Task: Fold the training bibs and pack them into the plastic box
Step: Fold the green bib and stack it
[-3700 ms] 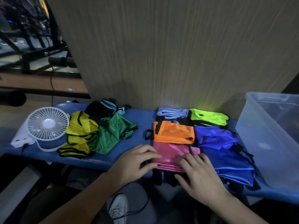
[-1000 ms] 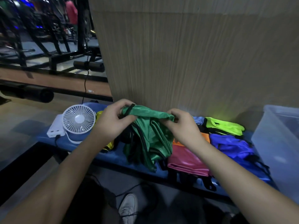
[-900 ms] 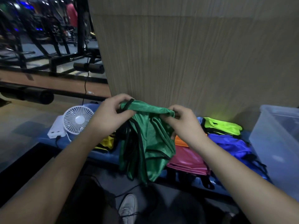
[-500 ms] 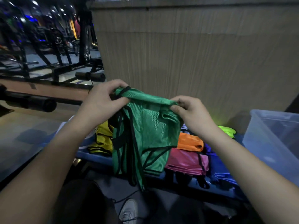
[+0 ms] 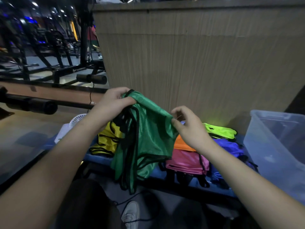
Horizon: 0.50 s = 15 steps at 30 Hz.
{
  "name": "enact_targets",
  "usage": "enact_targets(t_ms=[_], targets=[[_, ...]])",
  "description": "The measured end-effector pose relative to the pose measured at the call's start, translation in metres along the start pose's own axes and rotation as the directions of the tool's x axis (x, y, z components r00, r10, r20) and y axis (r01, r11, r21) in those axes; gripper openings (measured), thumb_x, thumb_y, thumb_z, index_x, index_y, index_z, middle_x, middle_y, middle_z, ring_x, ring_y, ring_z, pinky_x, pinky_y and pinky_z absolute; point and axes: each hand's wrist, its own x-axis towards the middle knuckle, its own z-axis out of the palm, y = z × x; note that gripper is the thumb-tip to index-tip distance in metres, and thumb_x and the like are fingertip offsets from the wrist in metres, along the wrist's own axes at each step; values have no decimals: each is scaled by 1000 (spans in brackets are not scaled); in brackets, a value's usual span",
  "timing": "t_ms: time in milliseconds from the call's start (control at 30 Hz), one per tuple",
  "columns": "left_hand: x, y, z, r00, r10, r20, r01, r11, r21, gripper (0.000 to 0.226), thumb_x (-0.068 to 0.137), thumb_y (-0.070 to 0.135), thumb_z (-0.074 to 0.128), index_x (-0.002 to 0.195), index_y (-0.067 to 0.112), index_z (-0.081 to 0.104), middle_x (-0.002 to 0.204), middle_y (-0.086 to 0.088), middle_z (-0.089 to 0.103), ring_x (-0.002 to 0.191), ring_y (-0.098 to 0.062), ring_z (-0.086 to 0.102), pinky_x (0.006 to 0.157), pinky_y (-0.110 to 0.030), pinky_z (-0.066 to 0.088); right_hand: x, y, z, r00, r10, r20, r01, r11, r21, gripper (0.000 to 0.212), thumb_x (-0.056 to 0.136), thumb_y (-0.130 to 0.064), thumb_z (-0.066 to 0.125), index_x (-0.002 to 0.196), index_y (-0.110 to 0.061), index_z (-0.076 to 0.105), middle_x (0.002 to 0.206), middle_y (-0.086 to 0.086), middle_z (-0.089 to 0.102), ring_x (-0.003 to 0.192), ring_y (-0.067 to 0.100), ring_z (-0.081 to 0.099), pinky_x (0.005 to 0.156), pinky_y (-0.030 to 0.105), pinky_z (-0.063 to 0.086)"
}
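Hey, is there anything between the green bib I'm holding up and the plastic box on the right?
No barrier stands in the way. The green bib hangs from both hands, and the plastic box sits open-topped to the right. Only the folded bibs lie low on the bench between them, below a lifted carry.

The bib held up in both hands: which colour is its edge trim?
Black trim on the green bib, clearest in the head view.
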Motion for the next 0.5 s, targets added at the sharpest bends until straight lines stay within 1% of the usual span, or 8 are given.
enact_targets(t_ms=[33, 67, 133, 200, 233, 300, 433, 500], targets=[[1, 1, 4, 1000, -6, 1, 6, 1000, -3, 12, 92, 8, 63, 100, 12, 71, 85, -10, 73, 70, -20, 69, 52, -24, 50, -6, 0, 4, 999, -32, -21, 31, 999, -27, 25, 87, -3, 65, 99, -24, 57, 98, 1, 59, 87, 8, 56, 80, 9, 39], [1, 2, 7, 1000, -11, 3, 11, 1000, -10, 12, 92, 7, 63, 100, 11, 71, 85, -11, 73, 68, -19, 70, 51, -23, 50, -13, 0, 8, 998, -54, -28, 53, 998, -45, 27, 85, -2, 66, 100, -22, 55, 99, 0, 55, 88, 6, 53, 80, 7, 36], [3, 4, 12, 1000, -20, -2, 20, 1000, -23, 13, 91, 8, 63, 101, 8, 71, 87, -13, 75, 72, -22, 72, 55, -23, 53, -26, 3, 16, 998, -67, -5, 67, 996, -57, 27, 84, -2, 67, 99, -21, 53, 99, -4, 48, 88, 1, 49, 81, 9, 35], [6, 5, 14, 1000, -21, -14, 20, 999, -28, 13, 91, 8, 63, 100, 8, 71, 87, -14, 75, 76, -24, 73, 61, -25, 56, -37, 8, 23, 996, -80, 50, 83, 995, -57, 24, 84, -7, 70, 96, -20, 53, 97, -4, 48, 88, 3, 50, 80, 12, 36], [7, 6, 15, 1000, -16, -21, 15, 999, -29, 12, 91, 8, 62, 99, 8, 71, 87, -13, 75, 76, -24, 73, 62, -25, 56, -41, 11, 27, 992, -85, 98, 89, 995, -47, 20, 85, -12, 71, 94, -20, 55, 96, -3, 51, 87, 6, 52, 79, 13, 37], [9, 8, 14, 999, -7, -38, 5, 999, -40, 12, 91, 9, 62, 97, 11, 72, 85, -10, 75, 76, -22, 74, 64, -26, 56, -49, 15, 32, 973, -53, 225, 54, 999, 1, 18, 86, -33, 69, 96, -23, 58, 95, -3, 56, 87, 6, 55, 79, 15, 39], [9, 13, 13, 997, 6, -78, -13, 997, -82, 11, 91, 9, 63, 98, 12, 71, 79, -5, 75, 71, -17, 74, 60, -24, 55, -63, 18, 38, 908, 64, 413, -94, 994, 52, 56, 78, -68, 57, 113, -25, 60, 99, -11, 59, 88, -3, 57, 80, 14, 41], [10, 15, 12, 995, 13, -99, -22, 996, -92, 13, 91, 8, 63, 100, 9, 72, 83, -8, 75, 73, -18, 74, 63, -25, 57, -67, 17, 41, 873, 106, 476, -143, 989, 43, 64, 71, -75, 55, 117, -29, 58, 103, -13, 61, 88, -4, 58, 80, 18, 45]])
